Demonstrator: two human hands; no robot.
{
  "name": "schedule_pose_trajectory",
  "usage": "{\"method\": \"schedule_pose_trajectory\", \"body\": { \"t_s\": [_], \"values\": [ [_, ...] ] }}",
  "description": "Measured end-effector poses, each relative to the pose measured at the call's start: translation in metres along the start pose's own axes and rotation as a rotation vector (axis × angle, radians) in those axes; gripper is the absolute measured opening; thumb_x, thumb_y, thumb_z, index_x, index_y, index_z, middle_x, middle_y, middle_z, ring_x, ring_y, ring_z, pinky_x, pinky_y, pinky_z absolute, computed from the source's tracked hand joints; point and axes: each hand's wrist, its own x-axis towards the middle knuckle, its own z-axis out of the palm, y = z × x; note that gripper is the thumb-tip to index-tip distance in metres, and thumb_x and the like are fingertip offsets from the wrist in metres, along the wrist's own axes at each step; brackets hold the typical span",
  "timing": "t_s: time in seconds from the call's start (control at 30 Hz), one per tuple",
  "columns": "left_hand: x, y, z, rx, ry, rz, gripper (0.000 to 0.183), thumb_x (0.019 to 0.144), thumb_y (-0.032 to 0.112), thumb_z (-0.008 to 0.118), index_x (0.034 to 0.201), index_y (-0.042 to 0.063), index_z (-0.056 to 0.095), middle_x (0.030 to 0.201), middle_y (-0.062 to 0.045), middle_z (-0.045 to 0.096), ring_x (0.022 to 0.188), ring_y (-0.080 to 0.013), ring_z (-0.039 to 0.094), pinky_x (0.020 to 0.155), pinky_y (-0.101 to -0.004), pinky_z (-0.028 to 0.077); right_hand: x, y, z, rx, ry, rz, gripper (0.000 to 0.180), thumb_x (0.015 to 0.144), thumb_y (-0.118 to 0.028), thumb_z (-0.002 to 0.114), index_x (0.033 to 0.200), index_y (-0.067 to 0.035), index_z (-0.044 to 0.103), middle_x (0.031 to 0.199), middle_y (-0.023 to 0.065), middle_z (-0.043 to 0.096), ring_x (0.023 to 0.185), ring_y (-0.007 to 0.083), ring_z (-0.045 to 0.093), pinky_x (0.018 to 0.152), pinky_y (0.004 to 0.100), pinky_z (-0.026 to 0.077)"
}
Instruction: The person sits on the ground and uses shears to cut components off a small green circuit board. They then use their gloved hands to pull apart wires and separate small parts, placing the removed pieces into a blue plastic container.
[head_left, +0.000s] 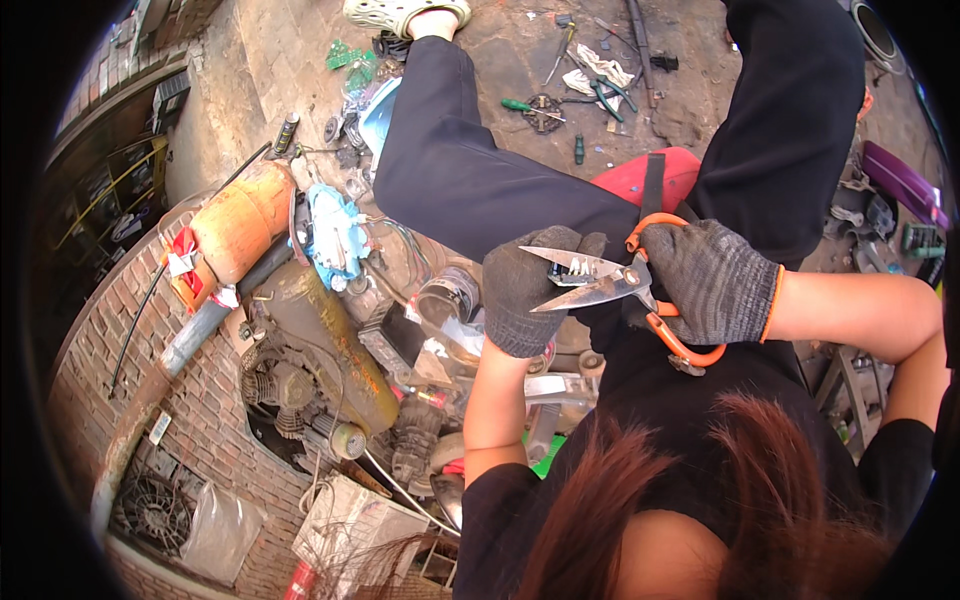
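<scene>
My right hand (705, 281), in a grey knit glove with an orange cuff, grips orange-handled scissors (634, 281). Their blades stand apart and point left toward my other hand. My left hand (525, 296), in a dark grey glove, holds a small black electronic part (571, 273) with pale metal contacts. That part shows between the spread blades. Whether the blades touch it I cannot tell. The fingers of my left hand are partly hidden behind the upper blade. Both hands are over my lap, in front of my black shirt.
On the floor ahead lie a green-handled screwdriver (517, 105), pliers (615, 97) and a white rag (600, 69). To the left are an orange gas cylinder (244, 221), an open tin can (446, 296) and a rusty tank (322, 337). A purple plastic piece (904, 180) lies at right.
</scene>
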Motion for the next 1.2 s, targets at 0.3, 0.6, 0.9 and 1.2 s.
{"method": "schedule_pose_trajectory", "body": {
  "t_s": [0.3, 0.6, 0.9, 1.2],
  "values": [
    [0.007, 0.008, -0.008, 0.011, 0.045, -0.113, 0.017, 0.076, 0.018, 0.071, 0.071, 0.005, 0.062, 0.062, -0.010, 0.058, 0.055, -0.0277, 0.057, 0.049, -0.0358, 0.041, 0.003, 0.001, 0.009, -0.072, -0.070, 0.158, 0.054, 0.066, -0.028, 0.072, 0.104, 0.002, 0.047, 0.079, 0.0154, 0.058, 0.071, 0.0341, 0.061, 0.062, 0.0402, 0.048],
    [-0.008, 0.015, -0.006, -0.246, 0.026, -0.420, 0.020, 0.075, 0.022, 0.072, 0.080, 0.004, 0.066, 0.070, -0.010, 0.066, 0.062, -0.0255, 0.064, 0.055, -0.0306, 0.047, 0.011, 0.015, 0.009, -0.093, -0.036, 0.080, 0.050, 0.073, -0.033, 0.066, 0.108, 0.000, 0.051, 0.079, 0.0142, 0.061, 0.069, 0.0306, 0.062, 0.061, 0.0384, 0.049],
    [-0.011, 0.013, 0.002, -0.377, 0.059, -0.596, 0.017, 0.072, 0.014, 0.075, 0.079, 0.002, 0.065, 0.070, -0.010, 0.066, 0.062, -0.0185, 0.064, 0.058, -0.0290, 0.048, 0.002, 0.001, 0.002, 0.187, -0.161, 0.103, 0.043, 0.077, -0.026, 0.063, 0.108, 0.001, 0.049, 0.073, 0.0163, 0.061, 0.068, 0.0321, 0.062, 0.059, 0.0400, 0.047],
    [-0.009, 0.014, 0.007, -0.176, 0.102, -0.496, 0.015, 0.072, 0.014, 0.074, 0.082, 0.005, 0.068, 0.072, -0.010, 0.066, 0.064, -0.0236, 0.065, 0.057, -0.0306, 0.048, 0.003, 0.010, -0.008, 0.382, -0.261, 0.019, 0.035, 0.080, -0.026, 0.065, 0.093, 0.002, 0.049, 0.075, 0.0179, 0.061, 0.073, 0.0353, 0.062, 0.063, 0.0422, 0.047]
  ]
}}
